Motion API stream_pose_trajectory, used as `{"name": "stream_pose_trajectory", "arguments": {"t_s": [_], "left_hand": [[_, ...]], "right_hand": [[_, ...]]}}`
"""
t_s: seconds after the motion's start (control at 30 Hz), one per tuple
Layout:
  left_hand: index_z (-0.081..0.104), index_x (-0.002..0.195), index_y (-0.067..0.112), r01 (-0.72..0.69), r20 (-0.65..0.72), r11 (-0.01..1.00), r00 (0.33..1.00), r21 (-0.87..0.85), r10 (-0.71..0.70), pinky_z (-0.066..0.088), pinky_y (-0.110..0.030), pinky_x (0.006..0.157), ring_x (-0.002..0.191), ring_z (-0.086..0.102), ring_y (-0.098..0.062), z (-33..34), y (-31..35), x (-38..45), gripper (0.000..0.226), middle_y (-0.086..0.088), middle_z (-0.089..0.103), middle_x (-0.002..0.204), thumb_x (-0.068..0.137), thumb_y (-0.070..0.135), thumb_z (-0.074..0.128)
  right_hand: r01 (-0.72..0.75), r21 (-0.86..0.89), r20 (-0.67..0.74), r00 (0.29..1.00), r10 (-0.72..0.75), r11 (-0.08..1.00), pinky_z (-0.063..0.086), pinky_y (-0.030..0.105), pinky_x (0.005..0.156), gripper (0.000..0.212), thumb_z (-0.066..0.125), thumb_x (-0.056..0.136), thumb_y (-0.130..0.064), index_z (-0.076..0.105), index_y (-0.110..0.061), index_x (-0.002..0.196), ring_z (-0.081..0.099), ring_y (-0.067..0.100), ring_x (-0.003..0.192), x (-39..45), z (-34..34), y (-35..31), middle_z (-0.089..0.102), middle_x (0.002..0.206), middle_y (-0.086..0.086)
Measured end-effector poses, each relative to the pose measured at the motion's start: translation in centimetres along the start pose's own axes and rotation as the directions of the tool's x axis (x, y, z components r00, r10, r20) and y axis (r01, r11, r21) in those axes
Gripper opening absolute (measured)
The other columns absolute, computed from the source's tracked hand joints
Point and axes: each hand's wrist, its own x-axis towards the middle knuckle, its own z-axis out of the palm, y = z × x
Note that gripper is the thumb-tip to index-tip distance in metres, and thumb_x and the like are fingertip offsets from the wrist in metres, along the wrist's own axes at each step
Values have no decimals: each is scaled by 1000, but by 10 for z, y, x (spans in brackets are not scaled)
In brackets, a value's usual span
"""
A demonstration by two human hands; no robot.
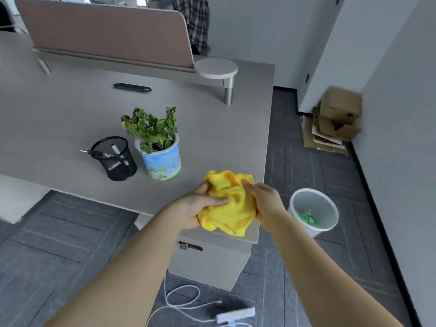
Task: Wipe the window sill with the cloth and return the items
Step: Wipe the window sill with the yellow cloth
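Note:
A crumpled yellow cloth (227,204) is held over the near right corner of the grey desk (70,109). My left hand (200,206) grips its left side with the thumb pressed across the fabric. My right hand (264,201) grips its right side. On the desk to the left stand a potted plant (161,159) with wilted green leaves in a blue and white pot, and beside it a black mesh pen holder (115,159) with pens. No window sill is in view.
A white waste bin (313,210) with green rubbish stands on the floor right of the desk. Cardboard boxes (335,119) lie by the wall. A brown desk partition (106,31) and a round shelf (215,68) are at the back. White cables and a power strip (236,315) lie on the floor.

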Motion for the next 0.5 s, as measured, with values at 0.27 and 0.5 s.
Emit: {"name": "stream_pose_trajectory", "arguments": {"t_s": [0.27, 0.5], "left_hand": [[26, 138, 25, -47, 26, 998, 999, -38, 48, 47, -31, 73, 94, 56, -23, -54, 6, 57, 71, -8, 51, 119, 83, -19, 33], [16, 142, 25, 8, -108, 991, 994, 135, 7, 47, -34, 76, 115, 45, -28, -62, -19, 92, 79, -6, 39, 138, 80, -16, 45]], "right_hand": [[43, 62, -395, 919, -15, 997, 41, 33, 62, 32, 48, 93, -26, 46, -15, 64, 45, 17, 63, 58, 20, -3, 46, 66, 1], [-110, -84, -249, 965, 86, 990, 48, 33, 64, 31, 61, 82, -5, 53, -1, 112, 54, 22, 72, 89, 15, 17, 55, 86, 10]]}}
